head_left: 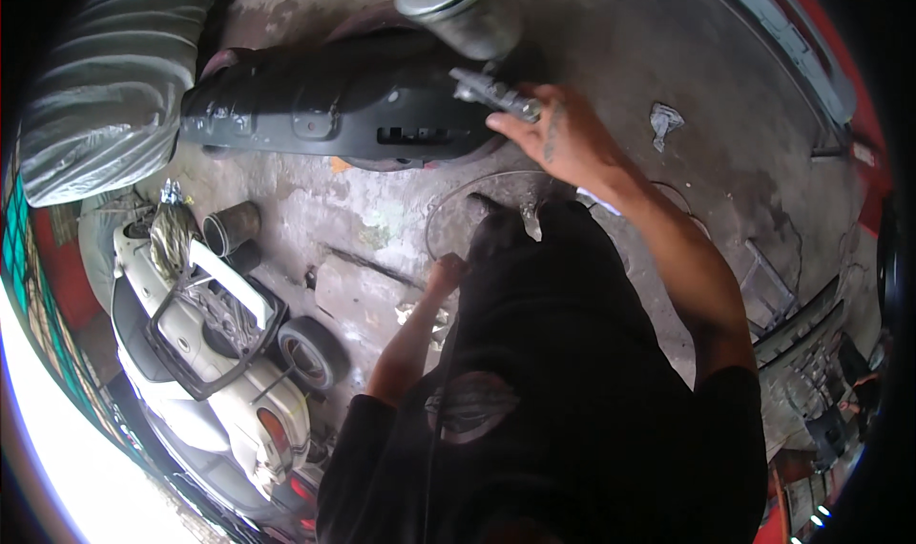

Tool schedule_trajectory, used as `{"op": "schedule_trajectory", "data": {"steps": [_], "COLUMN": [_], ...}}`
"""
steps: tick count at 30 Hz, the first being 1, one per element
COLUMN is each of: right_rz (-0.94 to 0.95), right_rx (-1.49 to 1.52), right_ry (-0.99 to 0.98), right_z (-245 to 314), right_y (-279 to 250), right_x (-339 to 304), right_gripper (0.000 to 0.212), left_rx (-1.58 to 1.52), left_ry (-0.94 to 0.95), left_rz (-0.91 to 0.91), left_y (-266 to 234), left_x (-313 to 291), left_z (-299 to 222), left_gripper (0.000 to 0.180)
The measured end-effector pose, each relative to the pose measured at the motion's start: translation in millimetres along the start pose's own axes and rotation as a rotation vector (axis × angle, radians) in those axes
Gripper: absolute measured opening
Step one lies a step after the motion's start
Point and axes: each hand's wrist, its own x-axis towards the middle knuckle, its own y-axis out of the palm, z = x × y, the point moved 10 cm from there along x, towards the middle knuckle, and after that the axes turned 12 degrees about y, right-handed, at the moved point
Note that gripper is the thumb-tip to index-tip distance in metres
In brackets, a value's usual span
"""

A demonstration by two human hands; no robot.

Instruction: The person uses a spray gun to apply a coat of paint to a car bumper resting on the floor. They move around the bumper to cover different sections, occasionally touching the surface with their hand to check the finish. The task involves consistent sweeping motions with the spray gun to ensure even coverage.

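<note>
My right hand (563,138) is closed around a metal spray gun (498,94), held out in front of me. Its silver cup (468,14) with a round lid sits at the far end of the gun. Below and beyond it lies a dark grey car bumper (324,105), long and curved, with a rectangular cutout near its right end. Down by my left thigh, my left hand (447,272) is curled closed. A thin hose (430,218) loops over the floor to that hand, whose fingers are partly hidden.
Plastic sheeting (114,86) wraps something bulky at the far left. Car parts, including a pale bumper (234,372), a wheel (313,353) and a metal can (231,227), crowd the left. Crumpled paper (665,124) lies on the concrete; a metal frame (771,291) stands right.
</note>
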Motion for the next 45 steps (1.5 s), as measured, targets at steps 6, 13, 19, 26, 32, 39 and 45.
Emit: {"op": "schedule_trajectory", "data": {"steps": [6,13,19,26,32,39,45], "right_rz": [0.291,0.235,-0.073,0.187,0.294,0.084,-0.07], "right_rx": [0.05,-0.091,0.003,-0.082,0.015,0.014,-0.034], "right_ry": [-0.158,-0.319,-0.208,-0.227,-0.398,-0.107,-0.177], "right_z": [47,78,91,104,121,126,167], "right_y": [63,96,84,118,138,127,135], "right_x": [-12,16,23,-8,-22,7,9], "right_gripper": [0.036,0.029,0.036,0.035,0.03,0.03,0.033], "left_rx": [-0.023,0.051,-0.166,0.246,0.461,0.444,0.368], "left_ry": [0.074,0.028,-0.195,0.118,0.26,0.281,0.237], "left_rz": [0.023,0.081,-0.051,0.061,0.112,0.089,0.065], "left_y": [3,11,17,10,16,22,19], "left_x": [-2,-19,-41,-30,-29,-38,-41], "left_z": [8,33,64,27,27,46,73], "left_gripper": [0.014,0.018,0.016,0.016,0.011,0.009,0.012]}}
